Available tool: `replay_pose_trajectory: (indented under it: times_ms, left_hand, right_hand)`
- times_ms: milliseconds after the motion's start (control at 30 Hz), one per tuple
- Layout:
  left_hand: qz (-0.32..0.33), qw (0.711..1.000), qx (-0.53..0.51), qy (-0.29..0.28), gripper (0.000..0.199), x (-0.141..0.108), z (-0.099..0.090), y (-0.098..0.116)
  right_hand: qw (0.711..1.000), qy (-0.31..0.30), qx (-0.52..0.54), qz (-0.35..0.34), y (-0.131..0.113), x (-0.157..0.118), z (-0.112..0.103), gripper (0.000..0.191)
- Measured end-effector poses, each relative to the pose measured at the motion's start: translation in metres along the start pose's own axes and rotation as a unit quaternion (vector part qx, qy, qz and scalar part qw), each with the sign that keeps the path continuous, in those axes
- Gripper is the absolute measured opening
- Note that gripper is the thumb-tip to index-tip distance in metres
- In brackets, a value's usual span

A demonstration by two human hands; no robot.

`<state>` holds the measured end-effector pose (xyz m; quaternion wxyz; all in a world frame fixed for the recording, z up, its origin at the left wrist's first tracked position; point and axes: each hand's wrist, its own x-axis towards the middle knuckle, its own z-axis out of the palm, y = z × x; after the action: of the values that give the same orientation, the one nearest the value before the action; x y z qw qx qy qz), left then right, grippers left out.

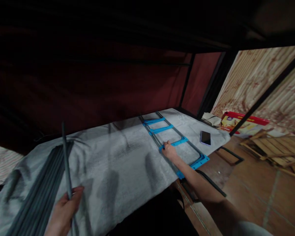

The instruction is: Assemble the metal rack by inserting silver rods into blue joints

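Pinch of left hand [64, 209] around a grey rod [66, 160], tip well above.

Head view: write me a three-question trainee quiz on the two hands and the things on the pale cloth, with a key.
1. Multiple choice: the left hand holds (a) a hammer, (b) a grey rod, (c) a cup.
2. True or false: the phone lies on the pale cloth, apart from the ladder-like frame.
3. Fill the gap by colour: the right hand is at one end of a ____ crosspiece of that frame.

Key: 1. b; 2. true; 3. blue.
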<state>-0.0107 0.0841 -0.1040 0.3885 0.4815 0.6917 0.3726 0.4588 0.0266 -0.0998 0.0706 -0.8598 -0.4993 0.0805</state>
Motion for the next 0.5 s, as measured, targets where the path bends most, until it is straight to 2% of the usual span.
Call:
replay_pose_trajectory:
  times_ms: [67, 100, 200, 300, 400, 500]
  left_hand:
    - [-0.019, 0.985, -0.128, -0.118, 0.055, -0.031, 0.044, 0.026]
    - [-0.030, 0.973, -0.168, -0.157, 0.059, -0.047, 0.067, 0.039]
    - [-0.057, 0.945, -0.217, -0.239, 0.064, -0.087, 0.137, 0.070]
    - [-0.076, 0.925, -0.249, -0.277, 0.051, -0.113, 0.191, 0.087]
    - [-0.099, 0.912, -0.267, -0.296, 0.044, -0.124, 0.220, 0.092]
    - [-0.117, 0.911, -0.287, -0.271, 0.045, -0.120, 0.221, 0.087]
  right_hand:
    - [1.000, -0.009, 0.008, -0.004, -0.004, -0.002, -0.007, 0.031]
    - [1.000, -0.011, 0.012, -0.007, -0.007, -0.004, -0.010, 0.030]
    - [0.999, -0.014, 0.030, -0.015, -0.017, -0.015, -0.016, 0.029]
    - [0.997, -0.007, 0.062, -0.039, -0.032, -0.035, -0.015, 0.028]
    - [0.992, 0.010, 0.107, -0.073, -0.056, -0.059, -0.009, 0.027]
    - [0.985, 0.001, 0.149, -0.089, -0.091, -0.080, 0.000, 0.028]
